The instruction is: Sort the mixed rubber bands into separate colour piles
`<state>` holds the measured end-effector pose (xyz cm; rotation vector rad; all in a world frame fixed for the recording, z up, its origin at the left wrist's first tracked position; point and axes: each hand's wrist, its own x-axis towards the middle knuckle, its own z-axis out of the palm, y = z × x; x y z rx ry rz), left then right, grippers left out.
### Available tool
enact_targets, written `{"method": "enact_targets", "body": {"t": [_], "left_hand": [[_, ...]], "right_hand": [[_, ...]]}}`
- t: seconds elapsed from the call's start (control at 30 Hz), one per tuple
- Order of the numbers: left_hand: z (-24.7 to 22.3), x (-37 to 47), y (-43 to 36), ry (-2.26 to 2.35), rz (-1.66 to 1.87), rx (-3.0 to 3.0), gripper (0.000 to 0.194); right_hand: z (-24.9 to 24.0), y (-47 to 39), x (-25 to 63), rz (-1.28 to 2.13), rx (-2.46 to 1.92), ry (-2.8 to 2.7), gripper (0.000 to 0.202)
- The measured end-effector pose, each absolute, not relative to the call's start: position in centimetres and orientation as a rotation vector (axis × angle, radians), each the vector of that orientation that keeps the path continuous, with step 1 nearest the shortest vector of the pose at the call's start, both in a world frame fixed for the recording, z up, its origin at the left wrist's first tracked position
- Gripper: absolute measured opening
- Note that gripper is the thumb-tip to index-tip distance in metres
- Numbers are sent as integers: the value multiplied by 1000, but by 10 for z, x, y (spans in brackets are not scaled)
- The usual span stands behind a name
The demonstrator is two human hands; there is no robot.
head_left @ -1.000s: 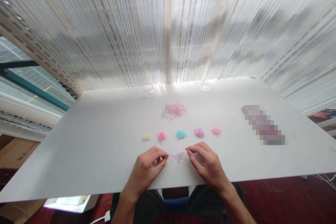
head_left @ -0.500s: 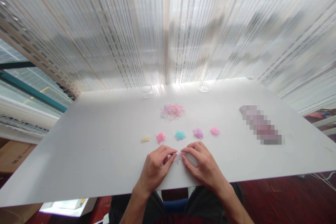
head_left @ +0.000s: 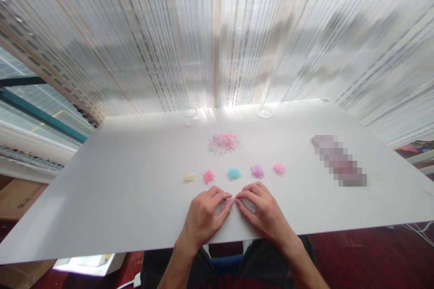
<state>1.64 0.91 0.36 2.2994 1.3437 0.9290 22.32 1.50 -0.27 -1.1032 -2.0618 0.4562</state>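
Observation:
My left hand (head_left: 206, 212) and my right hand (head_left: 262, 205) meet at the fingertips near the front edge of the white table (head_left: 135, 216). Each has thumb and fingers pinched on something small and pinkish, mostly hidden. Beyond them lies a row of small piles: yellow (head_left: 189, 178), pink (head_left: 209, 176), turquoise (head_left: 234, 173), purple (head_left: 257, 171) and light pink (head_left: 279, 168). Farther back is a larger mixed pile (head_left: 224, 143) of thin pink, white and pale pieces.
Two clear round containers (head_left: 191, 116) (head_left: 265, 112) stand at the table's back edge by a striped curtain (head_left: 217, 45). A blurred-out long object (head_left: 341, 161) lies on the right. A cardboard box (head_left: 20, 198) is at the lower left.
My left hand has moved right, so its fingertips now meet those of my right hand. The pale pieces that showed between the hands are now mostly covered.

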Motion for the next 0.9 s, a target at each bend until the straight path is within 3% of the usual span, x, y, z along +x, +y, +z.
{"method": "enact_targets", "body": {"t": [0.9], "left_hand": [[9,14,7,1223,1103,2170,10]], "right_hand": [[3,12,225,468,-1023,-1993,14]]}}
